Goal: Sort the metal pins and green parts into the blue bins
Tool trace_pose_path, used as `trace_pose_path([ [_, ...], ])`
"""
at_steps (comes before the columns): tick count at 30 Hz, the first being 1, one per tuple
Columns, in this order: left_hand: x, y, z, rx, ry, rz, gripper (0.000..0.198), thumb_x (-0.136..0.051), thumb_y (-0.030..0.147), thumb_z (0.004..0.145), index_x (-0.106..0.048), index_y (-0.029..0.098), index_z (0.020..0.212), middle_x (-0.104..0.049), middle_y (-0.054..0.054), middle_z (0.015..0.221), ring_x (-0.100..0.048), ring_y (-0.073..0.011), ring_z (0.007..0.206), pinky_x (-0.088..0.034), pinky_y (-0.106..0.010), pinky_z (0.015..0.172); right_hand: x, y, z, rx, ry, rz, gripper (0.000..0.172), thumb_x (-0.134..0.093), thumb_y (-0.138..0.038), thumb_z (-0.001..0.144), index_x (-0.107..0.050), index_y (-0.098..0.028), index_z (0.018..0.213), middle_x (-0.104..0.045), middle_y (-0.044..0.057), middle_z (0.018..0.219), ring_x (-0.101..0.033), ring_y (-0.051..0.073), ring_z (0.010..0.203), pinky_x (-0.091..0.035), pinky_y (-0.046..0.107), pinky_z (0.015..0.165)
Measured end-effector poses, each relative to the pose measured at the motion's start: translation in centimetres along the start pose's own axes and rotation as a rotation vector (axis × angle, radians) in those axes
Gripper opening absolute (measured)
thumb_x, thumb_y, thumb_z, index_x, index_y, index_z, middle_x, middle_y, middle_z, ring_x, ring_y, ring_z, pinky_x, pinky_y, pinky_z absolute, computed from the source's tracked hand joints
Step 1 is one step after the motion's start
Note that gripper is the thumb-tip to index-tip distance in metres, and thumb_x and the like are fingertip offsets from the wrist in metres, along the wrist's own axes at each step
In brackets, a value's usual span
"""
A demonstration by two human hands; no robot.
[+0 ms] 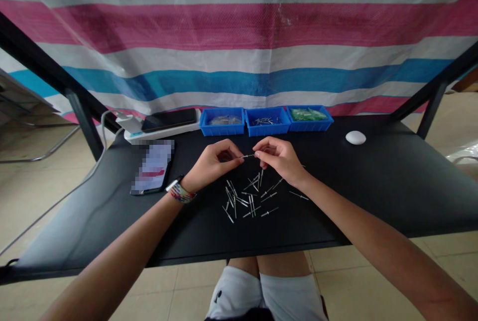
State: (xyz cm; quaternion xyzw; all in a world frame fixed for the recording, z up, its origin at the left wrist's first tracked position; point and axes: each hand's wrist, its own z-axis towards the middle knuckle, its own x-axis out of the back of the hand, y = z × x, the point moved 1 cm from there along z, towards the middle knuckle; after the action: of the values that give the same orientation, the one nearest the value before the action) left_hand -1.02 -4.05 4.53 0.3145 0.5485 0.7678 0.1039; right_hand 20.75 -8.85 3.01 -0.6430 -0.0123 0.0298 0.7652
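Both of my hands meet over a black table (373,196), pinching one thin metal pin (248,156) between them. My left hand (212,164) grips its left end with closed fingers, a beaded band and a watch on the wrist. My right hand (278,157) pinches the right end. Just below the hands, several similar metal pins (248,196) lie scattered on the table.
Three blue trays stand in a row at the back: the left (222,122) holds clear bags, the middle (268,121) metal pins, the right (309,117) green parts. A phone (153,169) lies left, a power strip (157,124) with another phone behind it, a white puck (355,137) right.
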Motion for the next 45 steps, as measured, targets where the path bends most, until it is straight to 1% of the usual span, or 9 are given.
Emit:
trace_pose_path([
  [8,-0.18,-0.3,0.09,0.044,-0.031,-0.024,0.031,-0.073,0.046,0.093,-0.072,0.016,0.089,-0.069,-0.004,0.086,-0.062,-0.0161,0.077,-0.05,-0.026,0.069,-0.1,-0.35,-0.37,0.126,0.028,-0.156,0.017,-0.078,-0.035,0.087,-0.071,-0.021,0.095,-0.068,0.001,0.076,-0.06,0.015,0.061,-0.048,0.031,0.056],
  [14,-0.17,-0.23,0.06,0.027,-0.01,-0.025,0.029,-0.074,0.044,0.093,-0.071,0.015,0.088,-0.067,-0.004,0.086,-0.061,-0.0157,0.078,-0.05,-0.027,0.07,-0.32,-0.46,-0.63,0.17,0.04,-0.21,0.013,-0.076,-0.028,0.086,-0.071,-0.022,0.096,-0.072,0.003,0.091,-0.058,0.013,0.061,-0.046,0.03,0.055],
  [18,-0.13,-0.22,0.04,0.011,0.049,-0.01,0.028,-0.077,0.042,0.091,-0.072,0.015,0.089,-0.069,-0.004,0.088,-0.063,-0.0162,0.08,-0.05,-0.028,0.072,-0.39,-0.11,-0.55,0.118,0.024,-0.139,0.02,-0.078,-0.032,0.085,-0.072,-0.021,0.101,-0.071,0.003,0.097,-0.061,0.012,0.062,-0.049,0.028,0.056],
  [22,-0.07,-0.12,0.05,-0.006,0.085,-0.004,0.028,-0.079,0.042,0.089,-0.071,0.016,0.088,-0.07,-0.004,0.087,-0.064,-0.0163,0.08,-0.05,-0.028,0.073,-0.35,0.24,-0.28,0.032,0.023,-0.034,0.025,-0.079,-0.042,0.085,-0.071,-0.021,0.095,-0.068,0.001,0.084,-0.062,0.012,0.06,-0.052,0.027,0.053],
  [26,-0.08,-0.04,0.01,0.003,0.102,-0.019,0.03,-0.082,0.043,0.086,-0.071,0.016,0.089,-0.071,-0.004,0.088,-0.065,-0.0167,0.08,-0.051,-0.028,0.073,-0.19,0.25,-0.1,0.043,0.045,-0.034,0.024,-0.082,-0.04,0.082,-0.072,-0.02,0.09,-0.069,0.001,0.079,-0.065,0.015,0.067,-0.056,0.027,0.057],
  [32,-0.2,-0.41,0.04,0.006,0.087,-0.069,0.029,-0.083,0.04,0.086,-0.069,0.016,0.09,-0.069,-0.003,0.086,-0.064,-0.015,0.078,-0.051,-0.027,0.072,-0.03,0.33,-0.14,0.083,0.039,-0.073,0.02,-0.081,-0.037,0.084,-0.073,-0.019,0.089,-0.069,0.001,0.075,-0.065,0.015,0.065,-0.055,0.029,0.058],
  [37,-0.24,-0.68,0.16,0.032,0.052,-0.14,0.03,-0.076,0.044,0.093,-0.069,0.016,0.101,-0.068,-0.003,0.087,-0.064,-0.016,0.079,-0.054,-0.027,0.07,-0.08,0.08,-0.37,0.151,0.053,-0.11,0.02,-0.081,-0.038,0.087,-0.075,-0.02,0.092,-0.07,0.001,0.074,-0.065,0.015,0.063,-0.054,0.029,0.058],
  [41,-0.25,-0.22,0.17,0.04,0.013,-0.105,0.034,-0.066,0.049,0.099,-0.07,0.015,0.093,-0.07,-0.004,0.084,-0.065,-0.0159,0.078,-0.053,-0.028,0.073,-0.05,-0.18,-0.48,0.22,0.076,-0.142,0.015,-0.079,-0.035,0.09,-0.076,-0.021,0.093,-0.071,0.002,0.084,-0.066,0.014,0.064,-0.053,0.029,0.058],
  [45,-0.26,0.08,0.14,0.041,0.006,-0.109,0.034,-0.069,0.049,0.097,-0.07,0.015,0.091,-0.07,-0.004,0.083,-0.065,-0.016,0.077,-0.053,-0.029,0.074,0.02,-0.03,-0.41,0.247,0.096,-0.153,0.011,-0.078,-0.031,0.091,-0.077,-0.02,0.093,-0.071,0.003,0.089,-0.066,0.014,0.064,-0.052,0.029,0.057],
])
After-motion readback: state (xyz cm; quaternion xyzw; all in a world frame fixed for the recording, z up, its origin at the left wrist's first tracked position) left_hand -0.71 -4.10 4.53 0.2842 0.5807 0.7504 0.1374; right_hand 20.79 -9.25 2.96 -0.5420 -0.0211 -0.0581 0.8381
